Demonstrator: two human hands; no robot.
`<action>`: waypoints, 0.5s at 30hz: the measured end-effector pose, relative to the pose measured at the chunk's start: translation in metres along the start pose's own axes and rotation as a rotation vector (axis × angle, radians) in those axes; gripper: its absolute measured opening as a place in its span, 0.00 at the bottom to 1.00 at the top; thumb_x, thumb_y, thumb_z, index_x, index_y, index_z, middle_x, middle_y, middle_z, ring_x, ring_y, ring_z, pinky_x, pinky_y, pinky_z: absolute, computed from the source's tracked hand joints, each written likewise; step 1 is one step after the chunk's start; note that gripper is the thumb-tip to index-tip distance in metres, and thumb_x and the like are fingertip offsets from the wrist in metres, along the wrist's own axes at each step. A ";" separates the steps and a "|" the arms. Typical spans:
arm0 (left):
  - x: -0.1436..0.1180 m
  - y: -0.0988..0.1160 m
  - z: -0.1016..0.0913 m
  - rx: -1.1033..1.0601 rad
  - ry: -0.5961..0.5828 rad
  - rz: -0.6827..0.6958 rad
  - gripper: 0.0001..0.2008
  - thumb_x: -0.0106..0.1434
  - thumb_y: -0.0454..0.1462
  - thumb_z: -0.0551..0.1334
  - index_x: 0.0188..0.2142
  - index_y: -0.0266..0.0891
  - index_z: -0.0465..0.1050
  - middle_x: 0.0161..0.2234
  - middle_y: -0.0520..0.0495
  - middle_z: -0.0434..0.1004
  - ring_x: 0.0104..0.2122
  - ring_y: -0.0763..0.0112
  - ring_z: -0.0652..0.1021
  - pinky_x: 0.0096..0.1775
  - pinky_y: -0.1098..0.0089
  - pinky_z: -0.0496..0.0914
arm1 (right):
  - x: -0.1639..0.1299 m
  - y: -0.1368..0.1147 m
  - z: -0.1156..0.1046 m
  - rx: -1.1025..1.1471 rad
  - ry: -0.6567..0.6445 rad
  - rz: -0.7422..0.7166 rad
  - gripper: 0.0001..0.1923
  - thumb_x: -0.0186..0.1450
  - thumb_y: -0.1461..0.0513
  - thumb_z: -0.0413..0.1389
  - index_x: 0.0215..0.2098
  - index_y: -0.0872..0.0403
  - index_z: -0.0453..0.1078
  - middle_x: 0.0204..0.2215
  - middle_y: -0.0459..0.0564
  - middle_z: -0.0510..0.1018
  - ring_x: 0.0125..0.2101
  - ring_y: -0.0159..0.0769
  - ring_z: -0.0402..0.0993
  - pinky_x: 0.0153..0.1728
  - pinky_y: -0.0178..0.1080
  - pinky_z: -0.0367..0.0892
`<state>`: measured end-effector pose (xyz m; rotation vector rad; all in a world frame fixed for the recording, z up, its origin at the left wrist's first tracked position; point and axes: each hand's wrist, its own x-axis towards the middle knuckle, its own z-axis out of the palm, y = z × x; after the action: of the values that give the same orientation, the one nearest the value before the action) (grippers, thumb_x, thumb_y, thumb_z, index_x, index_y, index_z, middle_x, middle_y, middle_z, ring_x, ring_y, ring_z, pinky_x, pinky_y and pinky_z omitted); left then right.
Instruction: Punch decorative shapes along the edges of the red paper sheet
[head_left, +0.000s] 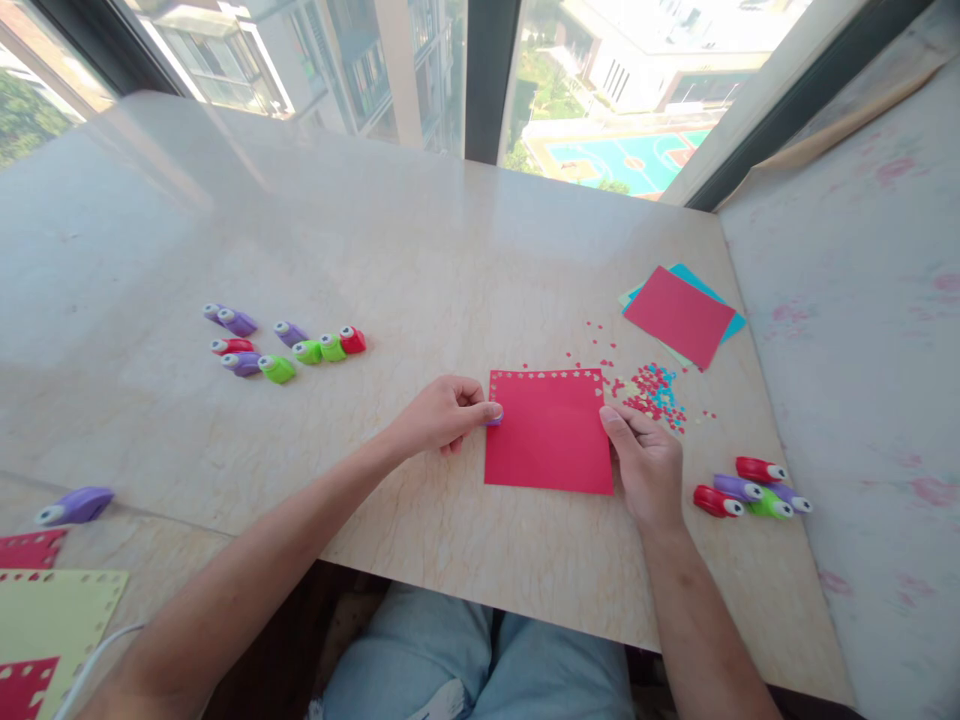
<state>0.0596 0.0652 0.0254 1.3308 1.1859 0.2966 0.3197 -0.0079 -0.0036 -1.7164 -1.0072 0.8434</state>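
Observation:
A red sheet of paper (551,435) is held just over the marble surface, with a row of small punched shapes along its far edge and a few down its sides. At its left edge my left hand (450,412) is closed on a small purple craft punch (495,420), mostly hidden by the thumb and fingers. My right hand (646,465) pinches the sheet's right edge, thumb on top. Beyond that hand lies a pile of tiny red, blue and pale paper cut-outs (656,393).
Stacked coloured sheets (681,315) lie at the far right. Several craft punches (750,490) sit near the right wall, and more punches (277,368) stand to the left. A purple punch (75,506) and punched sheets (60,615) are at the near left. Windows border the back.

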 end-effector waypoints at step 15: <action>0.003 0.008 -0.001 -0.023 0.056 -0.034 0.15 0.58 0.43 0.67 0.29 0.38 0.62 0.17 0.55 0.69 0.14 0.77 0.71 0.14 0.79 0.62 | 0.002 0.000 0.003 0.041 -0.017 -0.056 0.19 0.60 0.48 0.61 0.40 0.53 0.80 0.34 0.48 0.82 0.36 0.42 0.77 0.38 0.41 0.70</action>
<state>0.0638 0.0709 0.0308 1.2881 1.2472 0.3244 0.3180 -0.0046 -0.0046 -1.6417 -1.0379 0.8386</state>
